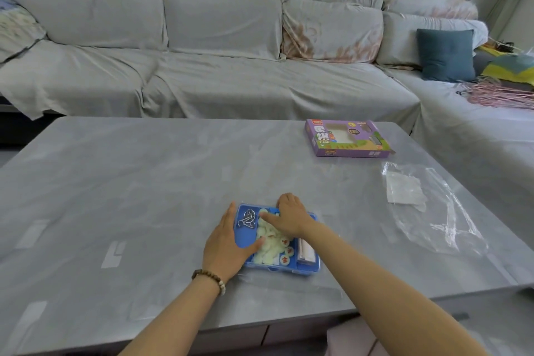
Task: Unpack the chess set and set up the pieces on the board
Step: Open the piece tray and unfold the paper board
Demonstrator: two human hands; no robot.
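The grey table [144, 182] took up most of the view, with a covered sofa [202, 52] running behind it along the far side. No board lay spread on the table, so the setting-up had not begun, and I judged the task to be still in its unpacking stage. Far to the right sat the purple cardboard box [346, 139], its window showing nothing inside, so the set had evidently been taken out of it. Nearer on the right lay a crumpled clear plastic bag [433, 211], apparently discarded wrapping. At the near middle of the table stood the blue tray [245, 237], open, with both hands on it. The left hand [228, 246] lay flat against its left side with the thumb reaching toward the pieces, steadying rather than grasping anything. The right hand [290, 218] rested over the far edge, fingers loosely spread and closed on nothing that I could see. Inside, a heap of pale round pieces [273, 246] filled the middle compartment, a folded strip [306, 251], perhaps the board, lay in the right one, and small metal rings [248, 218] in the left. All pieces remained to be taken out and placed.
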